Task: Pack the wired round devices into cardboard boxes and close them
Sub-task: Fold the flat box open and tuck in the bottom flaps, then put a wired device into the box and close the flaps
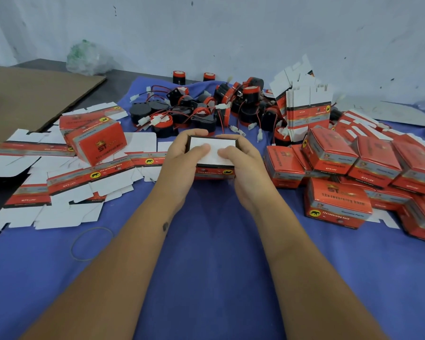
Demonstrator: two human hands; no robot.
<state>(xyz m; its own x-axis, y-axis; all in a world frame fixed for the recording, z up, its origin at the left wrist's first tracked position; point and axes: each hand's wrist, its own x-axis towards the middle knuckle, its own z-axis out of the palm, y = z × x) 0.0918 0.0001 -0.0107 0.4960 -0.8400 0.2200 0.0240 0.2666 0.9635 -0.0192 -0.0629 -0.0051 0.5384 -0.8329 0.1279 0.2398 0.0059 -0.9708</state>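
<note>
Blue cloth (206, 253) is spread over the table, which is backed by a pale, scuffed wall (231, 28); a brown cardboard sheet (30, 94) is laid at the far left. To the right, closed red boxes (353, 168) are heaped together, and two more (93, 138) are stacked at the left among flat, unfolded box blanks (59, 192). A bundle of folded blanks (307, 106) is propped upright behind the heap. Beyond the hands, the wired round devices (206, 109) (black bodies, red caps, white plugs on thin leads) are piled in a tangle. At the centre a small box (215, 171) is gripped from both sides by the left hand (182, 163) and the right hand (243, 165), both thumbs being pressed on its white top flap (214, 144). A rubber band (91, 244) is left on the cloth nearby.
</note>
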